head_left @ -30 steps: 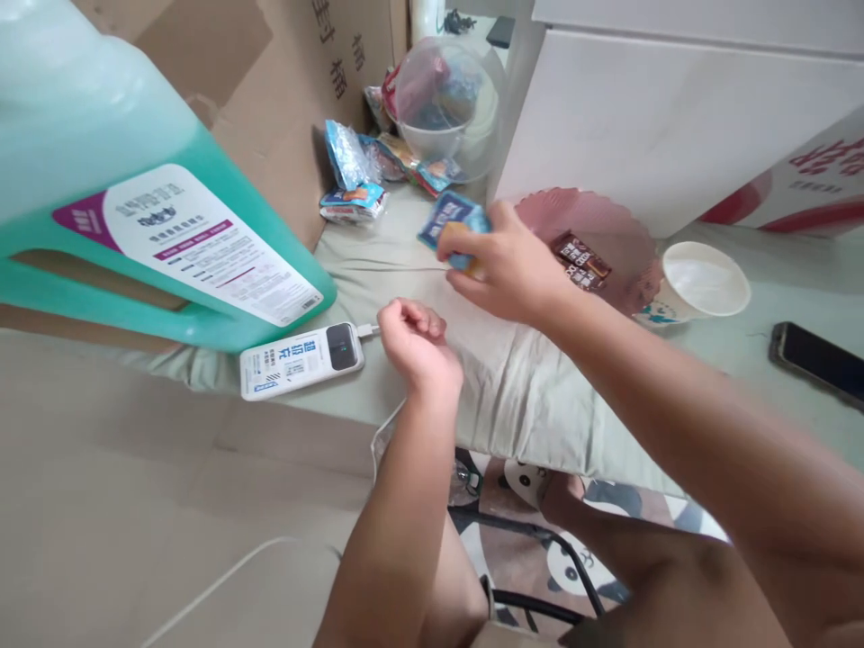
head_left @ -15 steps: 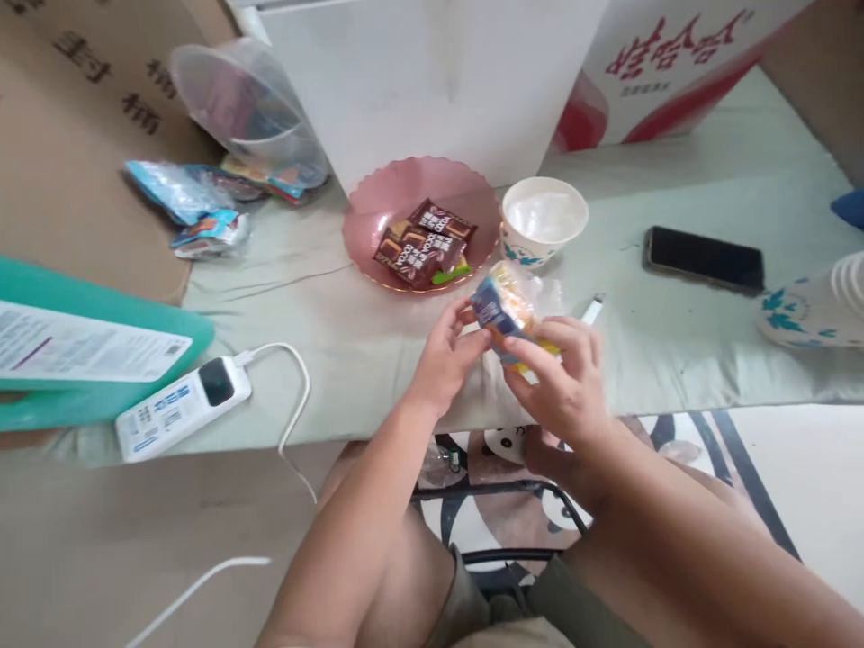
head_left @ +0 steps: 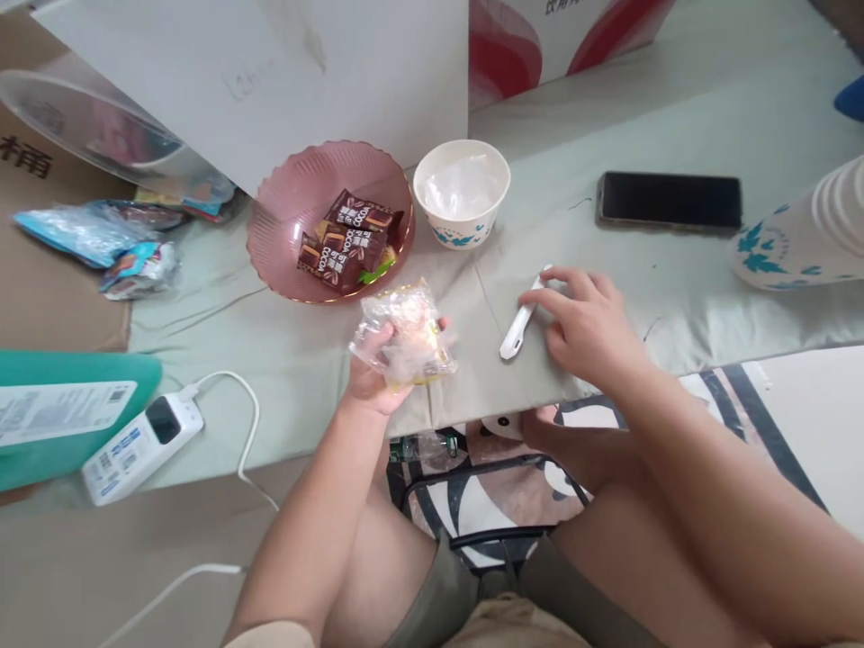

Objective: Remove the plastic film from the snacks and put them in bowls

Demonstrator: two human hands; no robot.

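Note:
My left hand (head_left: 378, 373) is closed around a clear, crinkled snack packet (head_left: 409, 333) with pale yellowish contents, held up just above the cloth. Glare hides the packet's details. A slim white utility knife (head_left: 518, 328) with a small slot near one end lies on the table. Over its upper part reaches my right hand (head_left: 590, 324), fingertips on or just above it and thumb apart. Behind the packet stands a pink scalloped bowl (head_left: 283, 225) with several brown cocoa snack packets (head_left: 351, 238) and a green-and-yellow wrapper. Beside the bowl is a paper cup (head_left: 459, 225) with clear plastic inside.
A black phone (head_left: 668, 202) and stacked paper cups (head_left: 776, 247) lie to the right. White and red cartons (head_left: 378, 81) stand behind. On the left are snack bags (head_left: 87, 234), a clear tub, a green jug (head_left: 135, 369) and a white power bank (head_left: 145, 445) with a cable.
Both hands were on the packet; now only my left hand holds it, turned over and further left. My right hand has let go and moved to the white knife. The view has shifted right.

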